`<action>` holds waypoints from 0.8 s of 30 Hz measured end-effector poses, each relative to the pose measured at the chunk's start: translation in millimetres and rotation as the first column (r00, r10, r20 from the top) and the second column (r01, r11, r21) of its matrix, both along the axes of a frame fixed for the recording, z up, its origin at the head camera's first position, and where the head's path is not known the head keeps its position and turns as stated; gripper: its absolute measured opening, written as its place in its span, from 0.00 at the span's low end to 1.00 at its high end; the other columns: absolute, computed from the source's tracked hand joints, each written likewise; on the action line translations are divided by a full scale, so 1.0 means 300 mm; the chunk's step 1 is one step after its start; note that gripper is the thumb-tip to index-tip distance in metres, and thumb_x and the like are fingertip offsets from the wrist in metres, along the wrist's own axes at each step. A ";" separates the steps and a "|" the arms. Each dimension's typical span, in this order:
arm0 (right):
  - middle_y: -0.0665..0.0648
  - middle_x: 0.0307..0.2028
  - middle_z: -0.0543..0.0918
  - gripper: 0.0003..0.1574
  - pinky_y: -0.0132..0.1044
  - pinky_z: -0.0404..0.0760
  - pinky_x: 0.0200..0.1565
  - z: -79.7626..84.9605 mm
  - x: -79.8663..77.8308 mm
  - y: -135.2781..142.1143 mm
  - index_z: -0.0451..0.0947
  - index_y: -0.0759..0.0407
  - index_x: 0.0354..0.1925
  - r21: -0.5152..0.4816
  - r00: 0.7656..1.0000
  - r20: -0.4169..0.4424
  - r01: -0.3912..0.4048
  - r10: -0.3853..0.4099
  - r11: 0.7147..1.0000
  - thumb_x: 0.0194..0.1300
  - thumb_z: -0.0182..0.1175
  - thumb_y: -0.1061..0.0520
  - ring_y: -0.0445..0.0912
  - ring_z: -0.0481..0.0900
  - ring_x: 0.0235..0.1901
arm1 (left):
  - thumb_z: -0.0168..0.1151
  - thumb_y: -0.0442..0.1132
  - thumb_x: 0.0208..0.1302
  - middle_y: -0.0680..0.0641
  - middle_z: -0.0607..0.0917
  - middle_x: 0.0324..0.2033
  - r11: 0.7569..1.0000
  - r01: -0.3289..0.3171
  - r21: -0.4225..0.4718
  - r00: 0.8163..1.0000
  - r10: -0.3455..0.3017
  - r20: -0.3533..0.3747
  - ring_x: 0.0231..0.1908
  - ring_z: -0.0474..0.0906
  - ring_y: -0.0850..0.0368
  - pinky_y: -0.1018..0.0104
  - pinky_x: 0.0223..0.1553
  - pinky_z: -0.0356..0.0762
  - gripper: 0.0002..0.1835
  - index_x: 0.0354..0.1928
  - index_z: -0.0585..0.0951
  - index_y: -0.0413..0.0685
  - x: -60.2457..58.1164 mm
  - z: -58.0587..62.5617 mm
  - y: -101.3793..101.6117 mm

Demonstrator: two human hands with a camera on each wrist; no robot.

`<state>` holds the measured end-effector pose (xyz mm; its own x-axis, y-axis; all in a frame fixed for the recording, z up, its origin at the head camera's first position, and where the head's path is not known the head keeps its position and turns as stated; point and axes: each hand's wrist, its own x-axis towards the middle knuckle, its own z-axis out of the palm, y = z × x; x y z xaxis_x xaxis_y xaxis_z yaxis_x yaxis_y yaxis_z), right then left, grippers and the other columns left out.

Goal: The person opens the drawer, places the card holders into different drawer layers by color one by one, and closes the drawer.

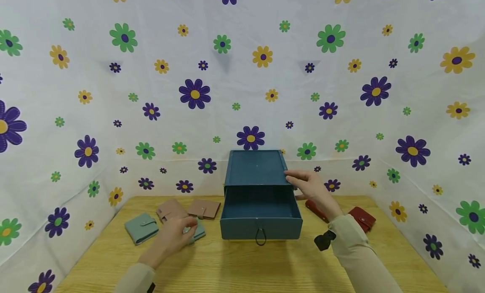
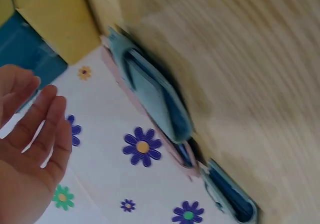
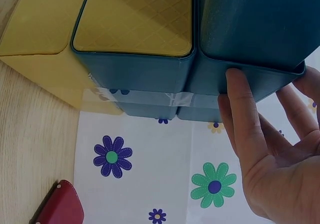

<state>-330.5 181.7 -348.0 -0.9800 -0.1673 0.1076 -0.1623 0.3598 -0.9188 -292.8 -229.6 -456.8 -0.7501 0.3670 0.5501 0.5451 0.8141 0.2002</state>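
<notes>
A blue box (image 1: 257, 166) has its drawer (image 1: 261, 229) pulled out, with a dark loop on the front and a bare inside. My right hand (image 1: 312, 192) touches the box's right side; in the right wrist view its fairly straight fingers lie against the blue wall (image 3: 210, 78). My left hand (image 1: 170, 238) hovers near a light teal wallet (image 1: 199, 230), fingers bent loosely with nothing between them. The left wrist view puts that hand apart from the wallet (image 2: 150, 93). Two pink wallets (image 1: 204, 208) lie behind, and another teal wallet (image 1: 142, 227) farther left.
Two red wallets (image 1: 361, 219) lie right of the box on the wooden table (image 1: 189, 276). Yellow drawer units (image 3: 40, 28) sit beside the blue ones, with clear tape (image 3: 182, 99) across them. A flowered white sheet (image 1: 257, 112) hangs behind and at both sides.
</notes>
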 end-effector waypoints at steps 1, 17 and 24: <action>0.63 0.68 0.70 0.28 0.60 0.80 0.49 0.000 0.000 0.000 0.72 0.54 0.67 0.000 1.000 0.001 0.000 0.000 1.000 0.73 0.54 0.46 0.65 0.70 0.65 | 0.69 0.33 0.58 0.51 0.89 0.33 1.000 -0.010 -0.012 0.999 0.011 0.050 0.35 0.86 0.55 0.63 0.34 0.83 0.04 0.35 0.86 0.50 -0.005 -0.003 -0.009; 0.63 0.68 0.70 0.29 0.60 0.80 0.50 0.001 0.002 -0.002 0.71 0.54 0.67 0.005 1.000 0.007 -0.004 0.004 1.000 0.73 0.54 0.46 0.65 0.69 0.65 | 0.66 0.41 0.62 0.42 0.79 0.43 0.979 -0.170 -0.108 0.853 0.201 0.481 0.34 0.74 0.53 0.54 0.35 0.75 0.11 0.44 0.79 0.47 -0.052 -0.074 -0.102; 0.63 0.68 0.70 0.29 0.59 0.80 0.49 -0.001 0.001 0.000 0.71 0.54 0.67 0.007 1.000 -0.011 -0.007 0.007 1.000 0.73 0.54 0.46 0.65 0.71 0.64 | 0.64 0.39 0.65 0.49 0.76 0.26 0.986 -0.158 -0.061 0.831 0.166 0.530 0.26 0.68 0.55 0.61 0.27 0.66 0.09 0.44 0.77 0.45 -0.064 -0.087 -0.110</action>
<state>-330.0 181.7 -348.2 -0.9777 -0.1747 0.1168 -0.1745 0.3651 -0.9145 -312.0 -262.6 -483.1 -0.9748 0.2187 0.0449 0.2177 0.8864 0.4085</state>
